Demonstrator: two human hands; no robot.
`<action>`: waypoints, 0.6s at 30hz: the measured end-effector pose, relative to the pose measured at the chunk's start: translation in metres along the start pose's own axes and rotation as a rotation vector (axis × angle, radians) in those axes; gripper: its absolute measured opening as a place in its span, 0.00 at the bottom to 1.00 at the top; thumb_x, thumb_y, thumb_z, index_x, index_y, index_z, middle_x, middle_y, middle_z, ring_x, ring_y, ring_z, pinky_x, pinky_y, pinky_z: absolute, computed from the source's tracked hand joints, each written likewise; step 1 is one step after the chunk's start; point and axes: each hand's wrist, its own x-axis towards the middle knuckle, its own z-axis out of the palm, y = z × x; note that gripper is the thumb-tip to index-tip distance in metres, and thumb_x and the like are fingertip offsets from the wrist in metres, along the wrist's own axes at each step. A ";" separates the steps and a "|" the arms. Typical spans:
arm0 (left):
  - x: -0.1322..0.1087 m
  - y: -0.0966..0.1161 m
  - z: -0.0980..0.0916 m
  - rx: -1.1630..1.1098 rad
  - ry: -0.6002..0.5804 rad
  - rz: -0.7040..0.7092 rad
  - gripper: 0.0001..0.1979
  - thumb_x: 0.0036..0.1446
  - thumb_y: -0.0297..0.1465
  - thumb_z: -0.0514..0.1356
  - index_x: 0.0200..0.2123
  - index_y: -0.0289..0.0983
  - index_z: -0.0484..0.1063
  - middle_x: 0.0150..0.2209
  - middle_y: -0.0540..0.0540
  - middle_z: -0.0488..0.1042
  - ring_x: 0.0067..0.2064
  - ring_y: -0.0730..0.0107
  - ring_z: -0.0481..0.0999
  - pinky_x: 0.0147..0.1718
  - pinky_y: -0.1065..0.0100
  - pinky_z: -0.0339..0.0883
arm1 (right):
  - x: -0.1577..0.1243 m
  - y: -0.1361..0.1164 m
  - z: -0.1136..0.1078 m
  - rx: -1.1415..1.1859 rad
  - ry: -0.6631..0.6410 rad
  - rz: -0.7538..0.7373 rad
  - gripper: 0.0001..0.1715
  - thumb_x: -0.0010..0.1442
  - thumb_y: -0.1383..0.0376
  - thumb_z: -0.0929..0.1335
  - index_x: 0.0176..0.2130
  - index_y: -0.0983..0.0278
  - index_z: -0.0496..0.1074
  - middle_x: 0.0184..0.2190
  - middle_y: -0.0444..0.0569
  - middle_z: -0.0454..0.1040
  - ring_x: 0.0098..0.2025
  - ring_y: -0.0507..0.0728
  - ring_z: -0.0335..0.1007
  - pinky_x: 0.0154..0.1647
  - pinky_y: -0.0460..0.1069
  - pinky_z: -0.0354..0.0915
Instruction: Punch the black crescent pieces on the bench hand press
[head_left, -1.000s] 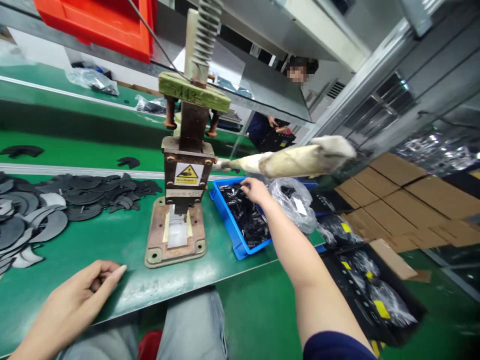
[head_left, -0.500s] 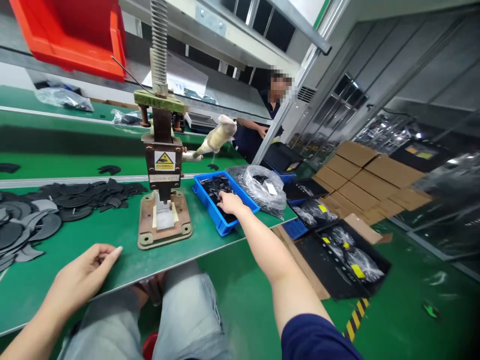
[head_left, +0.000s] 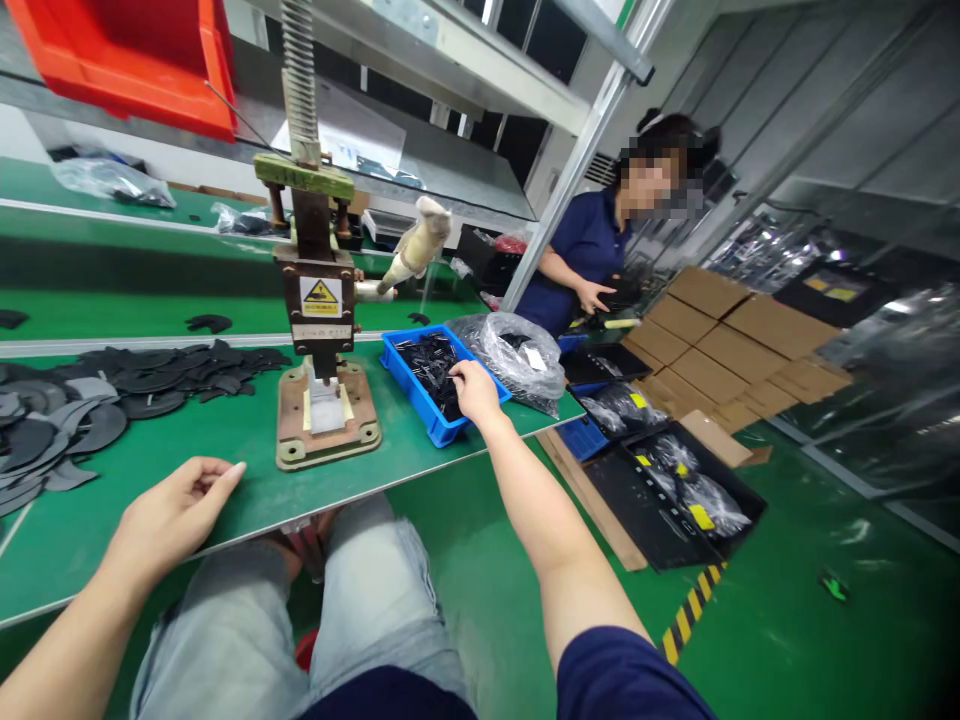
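My right hand [head_left: 476, 392] is at the right side of a blue tray [head_left: 439, 432], above small slim black parts [head_left: 429, 365] heaped in it. Its thumb and fingers are pinched together; whatever lies between the fingertips is too small to make out. My left hand [head_left: 171, 512] rests at the front edge of the green table [head_left: 247, 505], thumb stretched out and fingers loosely bent, with nothing visible in it. Between both hands stands a hand press [head_left: 322, 290] with a warning label, a wrapped lever and a pale block [head_left: 327, 414] on its base.
Flat curved black pieces [head_left: 150, 375] lie piled at the left. A clear plastic bag [head_left: 517, 355] sits right of the tray. An orange-red bin [head_left: 135, 60] is on the shelf above. Beyond the metal post [head_left: 555, 220] stands a co-worker [head_left: 589, 245], near cardboard boxes [head_left: 720, 350].
My right hand has come up slightly from among the black parts toward the tray's right side. The co-worker has moved right, out from behind the post. My left hand stays put.
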 end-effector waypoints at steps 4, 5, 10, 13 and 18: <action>-0.001 0.007 -0.003 -0.057 -0.055 -0.017 0.22 0.61 0.56 0.61 0.41 0.45 0.77 0.32 0.56 0.82 0.35 0.63 0.80 0.36 0.65 0.70 | -0.024 -0.014 0.005 0.243 0.138 -0.060 0.14 0.69 0.66 0.66 0.53 0.63 0.74 0.51 0.54 0.80 0.52 0.58 0.78 0.60 0.57 0.75; -0.002 0.009 -0.004 -0.085 -0.041 -0.008 0.22 0.61 0.56 0.61 0.41 0.44 0.77 0.33 0.54 0.82 0.35 0.63 0.79 0.37 0.65 0.70 | -0.033 -0.021 0.008 0.302 0.160 -0.078 0.15 0.69 0.65 0.66 0.55 0.62 0.72 0.50 0.54 0.80 0.51 0.57 0.79 0.58 0.57 0.76; -0.022 0.034 -0.007 -0.306 0.129 0.051 0.20 0.63 0.51 0.64 0.42 0.39 0.77 0.34 0.49 0.79 0.34 0.65 0.76 0.36 0.66 0.71 | -0.092 -0.071 0.029 0.555 0.174 -0.207 0.20 0.70 0.61 0.70 0.59 0.57 0.70 0.49 0.50 0.83 0.50 0.56 0.82 0.57 0.56 0.79; -0.053 0.066 -0.005 -0.437 0.132 0.198 0.17 0.64 0.46 0.66 0.47 0.39 0.77 0.41 0.46 0.81 0.40 0.64 0.79 0.44 0.64 0.75 | -0.125 -0.101 0.042 0.654 0.138 -0.291 0.21 0.69 0.64 0.71 0.60 0.55 0.70 0.49 0.50 0.83 0.51 0.56 0.82 0.58 0.57 0.79; -0.100 0.116 -0.002 -0.656 -0.164 0.322 0.17 0.68 0.39 0.65 0.57 0.40 0.78 0.44 0.43 0.84 0.39 0.64 0.83 0.41 0.63 0.79 | -0.155 -0.138 0.054 0.744 0.062 -0.496 0.24 0.66 0.71 0.72 0.58 0.53 0.73 0.47 0.48 0.84 0.50 0.57 0.81 0.54 0.58 0.80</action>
